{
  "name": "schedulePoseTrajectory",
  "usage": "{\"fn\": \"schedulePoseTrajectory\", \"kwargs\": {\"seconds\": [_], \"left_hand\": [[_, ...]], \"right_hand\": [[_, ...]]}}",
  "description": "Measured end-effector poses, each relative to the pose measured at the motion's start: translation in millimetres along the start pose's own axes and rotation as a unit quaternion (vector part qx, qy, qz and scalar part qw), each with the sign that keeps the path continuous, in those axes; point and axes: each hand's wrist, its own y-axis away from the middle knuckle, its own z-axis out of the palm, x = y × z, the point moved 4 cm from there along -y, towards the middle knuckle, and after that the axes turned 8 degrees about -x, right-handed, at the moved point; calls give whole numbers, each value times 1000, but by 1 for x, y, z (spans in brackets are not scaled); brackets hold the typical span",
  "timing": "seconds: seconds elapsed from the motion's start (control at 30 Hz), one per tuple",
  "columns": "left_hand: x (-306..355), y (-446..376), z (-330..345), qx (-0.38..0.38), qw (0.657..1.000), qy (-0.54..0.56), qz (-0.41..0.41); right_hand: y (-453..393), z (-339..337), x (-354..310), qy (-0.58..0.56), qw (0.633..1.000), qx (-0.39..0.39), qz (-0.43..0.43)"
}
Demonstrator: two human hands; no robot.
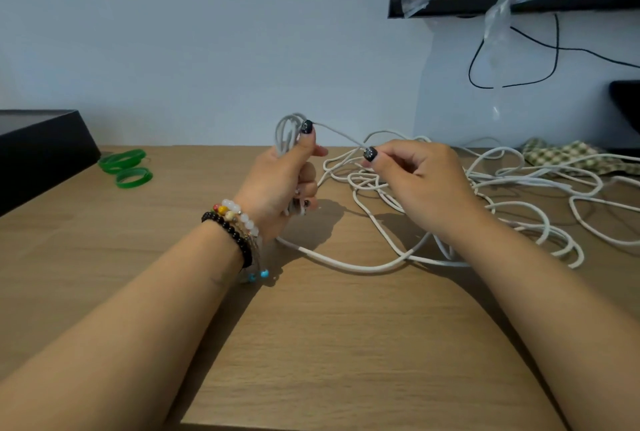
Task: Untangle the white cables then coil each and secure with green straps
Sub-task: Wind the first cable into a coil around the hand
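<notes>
Left hand [282, 181] grips a small coil [289, 134] of white cable, fingers and thumb curled round the bundled loops, held upright above the worktop [311, 344]; loop tops stick up past the thumb. Right hand [419, 181] pinches the free run of the same cable between thumb and fingertip, just right of the coil, so a short taut span slopes down from left hand to right. Coil long axis roughly vertical; taut span runs left-right. Rest of the white cables [485, 195] lie in a loose tangle on the worktop, right of and behind the hands, loops crossing, with 1 strand sweeping forward under both wrists. Cable looks light, soft, bends freely, likely slightly springy, so loops may pop open unless clamped; best hold is mid-bundle for the coil and a pinch near the coil for feeding. Green straps [126, 167] sit at far left, well apart from the cables, beside a black box [38, 146]. Checked cloth [568, 153] at far right.
</notes>
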Motion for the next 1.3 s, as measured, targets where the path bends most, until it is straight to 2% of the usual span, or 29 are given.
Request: {"fn": "schedulePoseTrajectory", "kwargs": {"seconds": [0.4,0.63,0.8,0.9,1.03,1.13,1.3], "left_hand": [[-2,3,5,-44,996,-73,18],[-5,-3,-2,0,995,-101,14],[-6,-1,3,-1,993,-115,7],[-4,0,4,2,993,-118,13],[-3,0,5,11,994,-110,28],[-3,-1,3,21,994,-103,36],[5,-1,-5,80,994,-41,59]], "right_hand": [[2,7,-2,17,999,-47,18],[7,19,-8,62,994,-85,-1],[9,29,-7,72,991,-116,-12],[9,30,-7,74,991,-110,-16],[10,30,-10,79,992,-98,-19],[11,32,-12,73,990,-122,-14],[10,30,-12,42,992,-120,-1]]}}
